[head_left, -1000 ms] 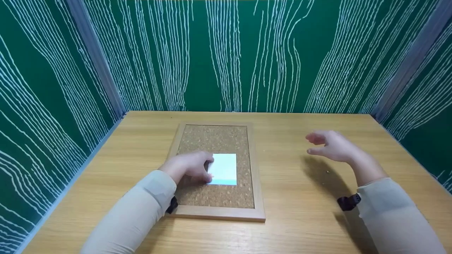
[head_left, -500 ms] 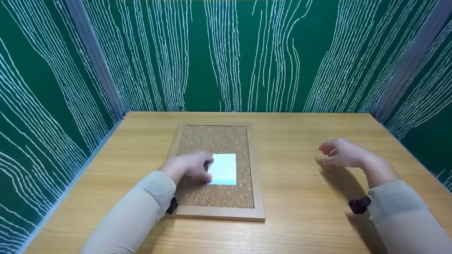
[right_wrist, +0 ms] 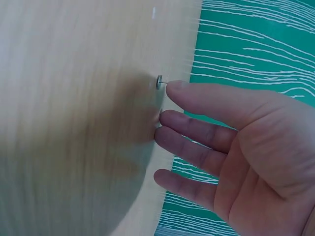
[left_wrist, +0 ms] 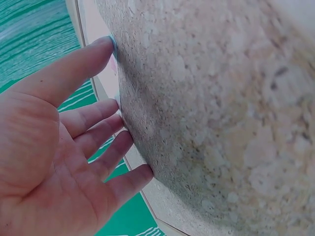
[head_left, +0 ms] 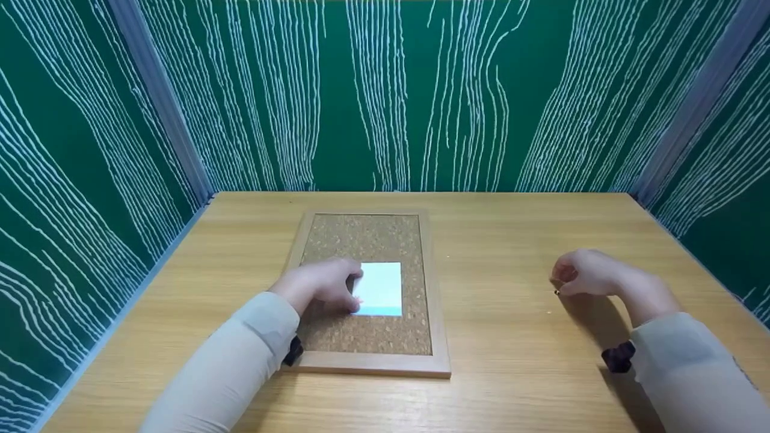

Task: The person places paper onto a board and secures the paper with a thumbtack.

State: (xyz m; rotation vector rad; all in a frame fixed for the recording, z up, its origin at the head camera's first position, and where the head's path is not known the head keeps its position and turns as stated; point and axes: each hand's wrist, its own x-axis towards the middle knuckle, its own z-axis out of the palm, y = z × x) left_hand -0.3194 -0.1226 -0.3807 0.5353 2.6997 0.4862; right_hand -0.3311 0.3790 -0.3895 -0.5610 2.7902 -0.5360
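A square white sheet of paper point(head_left: 380, 288) lies on the framed corkboard point(head_left: 388, 337), with a pale blue strip along its near edge. My left hand point(head_left: 328, 282) rests over the board, thumb and fingertips pressing the sheet's left side. In the left wrist view its fingers point(left_wrist: 98, 130) are spread and touch the cork. Off to the right, my right hand point(head_left: 592, 273) is low over the table, fingers loosely bent. A small metal thumbtack point(right_wrist: 159, 82) sits there on its flat head, pin up, right at the thumb tip. Nothing shows pinched in that hand.
The wooden table point(head_left: 493, 361) bears the corkboard left of centre. Green walls point(head_left: 337, 90) with white wavy lines enclose the back and sides. A tiny pale speck point(head_left: 548, 312) shows on the table near the right hand.
My right hand has moved right and toward me, and come down to the thumbtack, its thumb and fingers drawing closer together. The left hand and sheet stay in place.
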